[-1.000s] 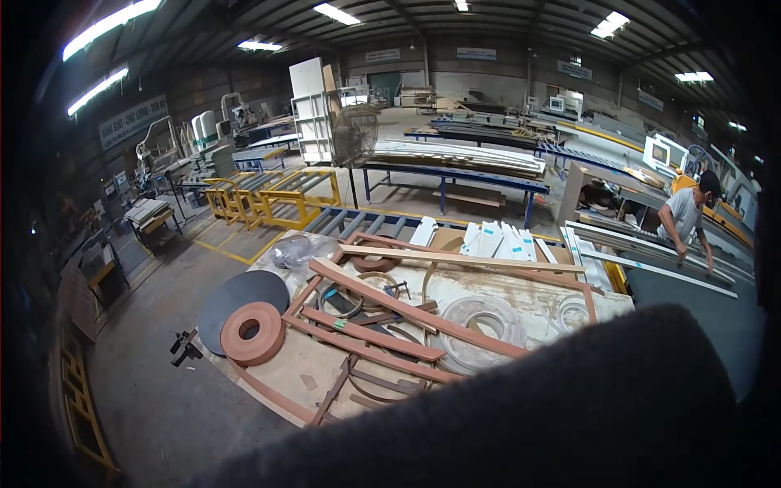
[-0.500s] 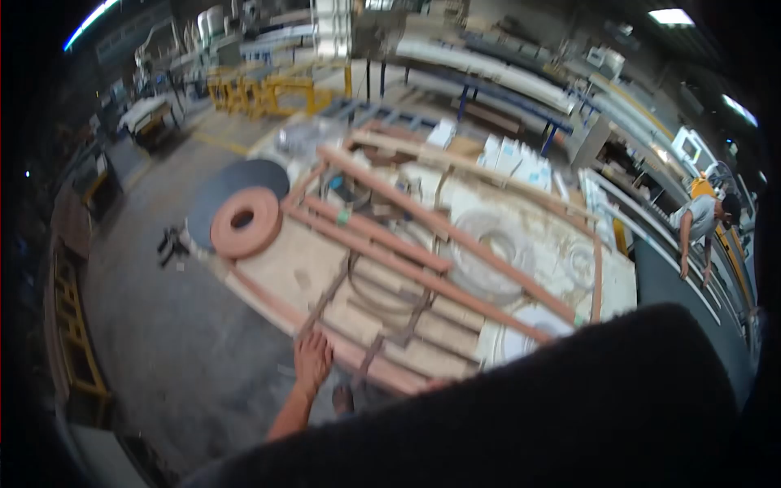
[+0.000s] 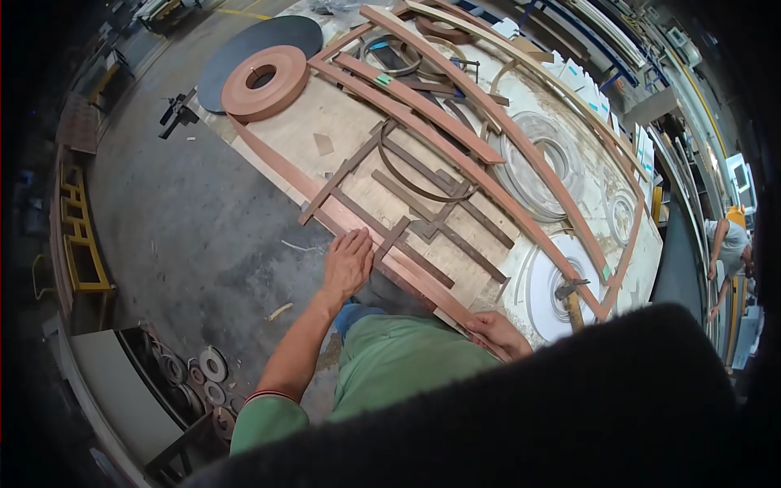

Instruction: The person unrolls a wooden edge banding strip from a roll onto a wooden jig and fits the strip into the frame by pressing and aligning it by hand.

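A reddish-brown strip of edge banding (image 3: 281, 168) runs along the table's near edge from a large roll (image 3: 285, 71) at the far left. My left hand (image 3: 350, 264) lies on the strip, fingers extended over it and close together; its thumb is hidden. Farther right, my right hand (image 3: 498, 333) holds the strip near the table edge, thumb on top and the other fingers partly hidden. Between my hands, a short dark bar (image 3: 393, 237) of a brown metal frame (image 3: 358, 172) crosses the strip. A hammer (image 3: 573, 301) stands beyond my right hand.
Long reddish frame pieces (image 3: 488, 106) lie across the table (image 3: 305, 146). Coiled white banding (image 3: 541, 281) sits on the right. Several small rolls (image 3: 213, 364) are on the floor at left. A co-worker (image 3: 732, 244) leans over another bench at far right.
My view has tilted down and sharpened, so the table fills more of it. My right hand, barely visible before, now shows on the strip. My left hand remains at the table's near edge.
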`<state>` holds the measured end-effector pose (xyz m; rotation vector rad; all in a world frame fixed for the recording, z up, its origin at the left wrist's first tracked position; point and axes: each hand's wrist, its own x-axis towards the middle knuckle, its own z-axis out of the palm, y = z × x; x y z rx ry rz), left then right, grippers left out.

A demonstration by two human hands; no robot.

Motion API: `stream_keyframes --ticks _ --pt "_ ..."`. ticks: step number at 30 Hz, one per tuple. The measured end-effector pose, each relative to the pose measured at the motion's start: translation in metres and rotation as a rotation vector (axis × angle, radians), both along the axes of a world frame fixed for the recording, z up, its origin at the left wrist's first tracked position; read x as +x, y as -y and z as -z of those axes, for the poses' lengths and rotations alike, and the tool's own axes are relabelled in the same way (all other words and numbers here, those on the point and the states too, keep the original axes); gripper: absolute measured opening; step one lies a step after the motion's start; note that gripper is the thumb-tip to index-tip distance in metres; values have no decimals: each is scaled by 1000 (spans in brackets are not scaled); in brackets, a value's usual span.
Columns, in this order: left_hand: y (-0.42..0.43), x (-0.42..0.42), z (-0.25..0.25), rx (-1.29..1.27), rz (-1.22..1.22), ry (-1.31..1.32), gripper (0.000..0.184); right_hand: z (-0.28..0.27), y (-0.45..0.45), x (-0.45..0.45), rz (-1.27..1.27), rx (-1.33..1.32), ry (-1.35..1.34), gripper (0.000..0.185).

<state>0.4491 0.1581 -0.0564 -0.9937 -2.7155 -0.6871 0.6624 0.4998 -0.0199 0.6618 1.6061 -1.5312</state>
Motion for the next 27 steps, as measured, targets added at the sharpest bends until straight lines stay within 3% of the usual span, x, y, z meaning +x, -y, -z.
stream_keyframes --ticks 2,5,8,13,16,27 --pt "-1 1 0 15 -3 7 31 3 -5 5 41 -27 24 28" --pt "0 -1 1 9 15 15 31 -5 3 -17 -124 -21 -218 27" --pt "5 -6 0 -14 56 33 30 -1 39 -51 91 -141 -187 27" --pt "30 -33 0 -73 175 57 31 10 63 -78 36 -17 -105 29" --pt "50 -68 -1 -129 -42 -75 32 6 65 -76 38 52 -118 29" --pt "22 -34 0 -63 -30 44 35 10 31 -32 20 99 -99 29"
